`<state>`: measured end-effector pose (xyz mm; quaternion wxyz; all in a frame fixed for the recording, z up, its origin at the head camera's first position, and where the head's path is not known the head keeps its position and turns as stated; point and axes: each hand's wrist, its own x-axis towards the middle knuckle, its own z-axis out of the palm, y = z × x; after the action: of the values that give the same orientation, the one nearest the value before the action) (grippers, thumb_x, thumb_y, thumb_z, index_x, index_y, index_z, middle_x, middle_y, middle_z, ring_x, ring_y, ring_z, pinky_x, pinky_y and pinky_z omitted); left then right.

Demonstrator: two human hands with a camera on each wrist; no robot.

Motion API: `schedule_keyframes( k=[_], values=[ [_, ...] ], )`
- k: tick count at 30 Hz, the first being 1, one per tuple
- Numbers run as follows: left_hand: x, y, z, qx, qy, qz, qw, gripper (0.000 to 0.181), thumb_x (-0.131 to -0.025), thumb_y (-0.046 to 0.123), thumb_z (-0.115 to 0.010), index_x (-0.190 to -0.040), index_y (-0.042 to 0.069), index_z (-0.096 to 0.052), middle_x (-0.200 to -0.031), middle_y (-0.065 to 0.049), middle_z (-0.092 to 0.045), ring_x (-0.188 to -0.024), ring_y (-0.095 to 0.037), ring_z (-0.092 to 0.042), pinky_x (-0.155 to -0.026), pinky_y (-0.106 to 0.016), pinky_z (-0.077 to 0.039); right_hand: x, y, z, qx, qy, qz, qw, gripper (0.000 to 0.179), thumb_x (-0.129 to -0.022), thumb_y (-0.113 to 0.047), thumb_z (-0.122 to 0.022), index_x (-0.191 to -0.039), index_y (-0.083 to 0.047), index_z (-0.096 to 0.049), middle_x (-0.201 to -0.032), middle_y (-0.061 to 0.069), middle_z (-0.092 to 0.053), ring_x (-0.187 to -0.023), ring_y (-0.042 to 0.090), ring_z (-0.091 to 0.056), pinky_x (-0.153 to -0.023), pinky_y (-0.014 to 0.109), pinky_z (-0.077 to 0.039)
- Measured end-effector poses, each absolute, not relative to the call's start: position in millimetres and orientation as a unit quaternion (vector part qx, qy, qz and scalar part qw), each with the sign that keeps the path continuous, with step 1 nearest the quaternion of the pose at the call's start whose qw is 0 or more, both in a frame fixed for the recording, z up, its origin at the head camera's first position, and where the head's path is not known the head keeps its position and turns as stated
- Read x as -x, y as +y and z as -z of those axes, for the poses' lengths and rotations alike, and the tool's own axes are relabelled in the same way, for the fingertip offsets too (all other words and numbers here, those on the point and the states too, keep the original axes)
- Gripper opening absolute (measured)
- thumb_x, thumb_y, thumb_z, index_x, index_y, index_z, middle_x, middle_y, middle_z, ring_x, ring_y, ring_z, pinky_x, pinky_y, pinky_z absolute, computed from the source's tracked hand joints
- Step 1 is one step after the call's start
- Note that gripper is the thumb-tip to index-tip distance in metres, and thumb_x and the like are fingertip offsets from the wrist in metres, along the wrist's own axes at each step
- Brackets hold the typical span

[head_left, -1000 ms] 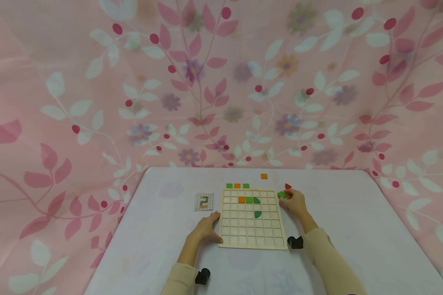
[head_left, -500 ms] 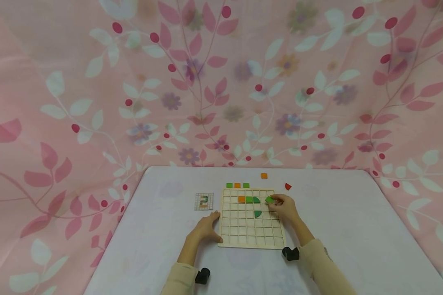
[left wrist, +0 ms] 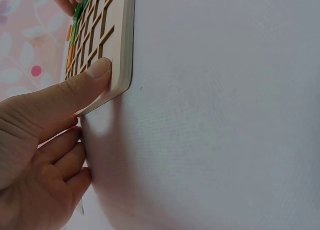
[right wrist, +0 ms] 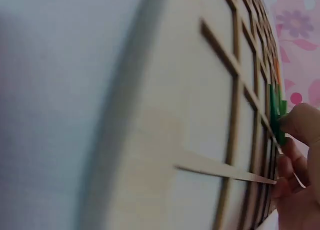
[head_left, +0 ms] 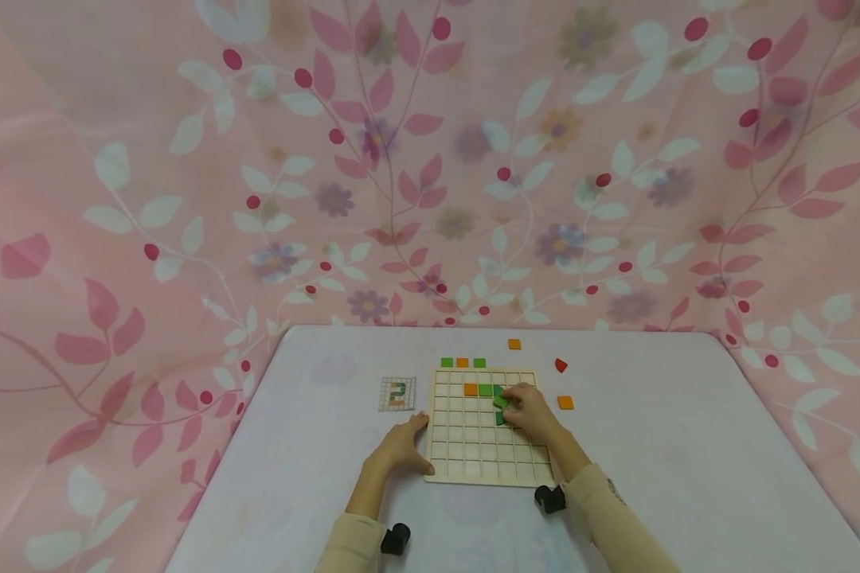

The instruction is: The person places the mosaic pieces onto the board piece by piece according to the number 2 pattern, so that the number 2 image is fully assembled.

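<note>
A wooden grid board lies on the table. My left hand rests at its left edge, the thumb straight on the frame near the corner. Over the board, my right hand pinches a light green square tile between thumb and fingers. It is held just below the upper dark green quarter-round tile, partly covering it. An orange tile and a green tile sit in the same row to the left. Below the held tile, another dark green quarter-round is partly hidden by the fingers.
A small pattern card lies left of the board. Behind the board are a green tile, an orange tile and a second green tile. Farther right lie a red quarter-round and orange squares.
My right hand has carried the green square from beside the board's right edge leftward over the grid. An orange tile formerly under the hand now shows at right. The left hand stays put.
</note>
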<state>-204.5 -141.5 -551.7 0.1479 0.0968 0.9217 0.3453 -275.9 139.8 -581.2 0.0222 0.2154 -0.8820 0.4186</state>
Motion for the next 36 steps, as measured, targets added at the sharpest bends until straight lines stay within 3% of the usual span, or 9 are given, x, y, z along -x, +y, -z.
schedule_keyframes(
  k=[5,10,17,23,31,36],
  values=[
    [204.2,-140.6,551.4,-0.101,0.921,-0.346,0.147,0.094,-0.056,0.01,-0.088,-0.137,-0.005,-0.043,-0.146,-0.021,-0.035,-0.135,-0.043,-0.03,-0.109,-0.055,-0.027,279.4,141.2,584.4,-0.284,-0.888,-0.358,0.061,0.022,-0.08,0.005,-0.065,-0.102,0.007,-0.07,-0.109,0.023,-0.059,-0.099,0.038,-0.054,-0.085,0.051,-0.048],
    [204.6,-140.8,551.0,-0.099,0.922,-0.344,0.148,0.094,-0.057,0.011,-0.088,-0.137,-0.005,-0.043,-0.147,-0.02,-0.035,-0.135,-0.042,-0.03,-0.11,-0.055,-0.027,278.4,138.0,590.5,-0.301,-0.89,-0.325,0.111,0.021,-0.082,-0.001,-0.068,-0.102,0.004,-0.071,-0.113,0.021,-0.064,-0.104,0.038,-0.056,-0.086,0.051,-0.045],
    [203.8,-141.7,551.5,-0.101,0.922,-0.342,0.15,0.094,-0.057,0.011,-0.089,-0.137,-0.005,-0.043,-0.147,-0.02,-0.036,-0.135,-0.043,-0.03,-0.109,-0.056,-0.027,272.1,131.6,593.3,-0.3,-0.884,-0.315,0.171,0.019,-0.08,0.001,-0.069,-0.099,0.004,-0.072,-0.105,0.016,-0.069,-0.096,0.034,-0.057,-0.083,0.047,-0.048],
    [205.5,-141.7,553.5,-0.101,0.92,-0.348,0.15,0.095,-0.056,0.011,-0.089,-0.138,-0.005,-0.042,-0.147,-0.019,-0.035,-0.136,-0.041,-0.029,-0.11,-0.054,-0.026,269.7,131.8,594.0,-0.297,-0.885,-0.307,0.184,0.022,-0.079,0.003,-0.07,-0.101,0.005,-0.071,-0.104,0.016,-0.069,-0.096,0.033,-0.057,-0.083,0.047,-0.05],
    [207.1,-141.9,553.6,-0.097,0.917,-0.352,0.157,0.097,-0.056,0.012,-0.089,-0.139,-0.005,-0.041,-0.148,-0.018,-0.034,-0.137,-0.039,-0.028,-0.111,-0.052,-0.025,270.2,135.9,599.5,-0.32,-0.86,-0.324,0.228,0.014,-0.077,-0.001,-0.071,-0.089,0.006,-0.073,-0.09,0.016,-0.071,-0.087,0.032,-0.058,-0.077,0.043,-0.049],
    [206.4,-142.6,554.0,-0.1,0.916,-0.355,0.156,0.096,-0.056,0.011,-0.089,-0.138,-0.006,-0.041,-0.148,-0.02,-0.034,-0.136,-0.041,-0.027,-0.111,-0.054,-0.025,269.0,134.2,599.7,-0.315,-0.869,-0.312,0.22,0.014,-0.076,-0.003,-0.074,-0.088,0.004,-0.073,-0.092,0.016,-0.07,-0.087,0.033,-0.058,-0.077,0.047,-0.049]
  ],
)
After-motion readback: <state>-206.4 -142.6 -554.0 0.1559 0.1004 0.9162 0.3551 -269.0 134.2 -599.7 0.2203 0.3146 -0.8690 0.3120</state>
